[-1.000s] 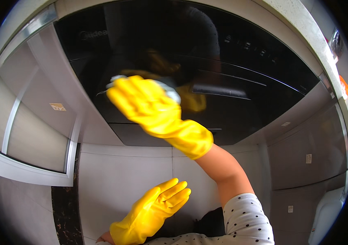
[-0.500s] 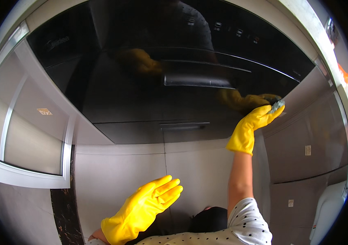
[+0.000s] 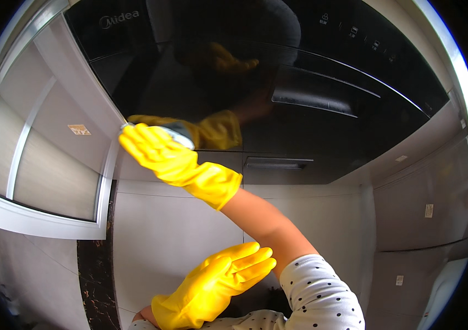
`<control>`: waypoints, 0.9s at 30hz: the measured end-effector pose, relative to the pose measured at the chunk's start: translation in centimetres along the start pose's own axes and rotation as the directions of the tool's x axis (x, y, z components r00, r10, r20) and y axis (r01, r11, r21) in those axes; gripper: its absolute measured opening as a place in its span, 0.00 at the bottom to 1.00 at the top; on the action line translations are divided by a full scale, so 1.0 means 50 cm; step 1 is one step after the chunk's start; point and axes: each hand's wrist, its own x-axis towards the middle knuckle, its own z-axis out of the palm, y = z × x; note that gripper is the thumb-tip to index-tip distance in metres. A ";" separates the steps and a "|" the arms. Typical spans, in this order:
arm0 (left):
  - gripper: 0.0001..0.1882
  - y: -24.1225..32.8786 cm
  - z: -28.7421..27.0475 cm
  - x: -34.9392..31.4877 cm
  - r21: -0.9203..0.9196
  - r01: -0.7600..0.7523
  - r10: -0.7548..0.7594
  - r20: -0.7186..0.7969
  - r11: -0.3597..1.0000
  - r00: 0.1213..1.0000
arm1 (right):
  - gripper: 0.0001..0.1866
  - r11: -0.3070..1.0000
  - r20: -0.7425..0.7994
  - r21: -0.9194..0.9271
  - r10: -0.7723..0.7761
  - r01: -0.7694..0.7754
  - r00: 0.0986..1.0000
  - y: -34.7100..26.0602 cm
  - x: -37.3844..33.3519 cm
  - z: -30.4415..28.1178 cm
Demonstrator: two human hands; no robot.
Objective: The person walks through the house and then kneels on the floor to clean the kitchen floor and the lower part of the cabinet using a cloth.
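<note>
My right hand [image 3: 159,151], in a yellow rubber glove, reaches up and left and presses a small grey-white cloth [image 3: 178,132] against the lower left corner of a glossy black range hood [image 3: 311,71]. The glove and cloth are mirrored in the glass. Lower in the view, my left hand [image 3: 217,280], also in a yellow glove, is raised with its fingers spread and nothing in it; it touches nothing. My right arm wears a white sleeve with black dots [image 3: 322,291].
Grey cabinet doors [image 3: 52,159] stand left of the hood, and more grey cabinets [image 3: 426,209] to its right. A pale tiled wall [image 3: 157,231] lies below the hood, with a dark stone strip [image 3: 93,275] at its left.
My right hand has swept with the cloth from the hood's lower right edge across to its lower left corner. My left hand has stayed about where it was.
</note>
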 end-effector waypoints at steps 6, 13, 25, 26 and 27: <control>0.23 0.001 -0.001 -0.013 0.020 0.011 -0.010 -0.009 1.000 1.000 | 0.27 0.951 0.199 0.239 -0.245 0.195 0.949 0.062 -0.058 -0.039; 0.23 0.013 -0.014 -0.009 0.038 -0.024 0.023 0.031 0.999 0.999 | 0.30 0.917 0.323 -0.278 0.371 -0.287 0.871 0.309 -0.311 -0.309; 0.25 0.032 -0.032 -0.021 0.036 -0.012 0.009 0.090 0.999 0.996 | 0.23 0.672 -0.452 0.240 0.716 -0.701 0.532 0.202 -0.202 -0.113; 0.26 0.033 -0.030 -0.020 0.042 -0.007 0.003 0.094 0.999 0.996 | 0.22 0.671 -0.355 0.447 0.740 -0.591 0.572 0.180 -0.194 -0.077; 0.26 0.034 -0.029 -0.019 0.048 -0.003 -0.001 0.093 0.999 0.996 | 0.23 0.887 -0.206 -0.218 0.365 -0.406 0.908 0.170 -0.104 -0.095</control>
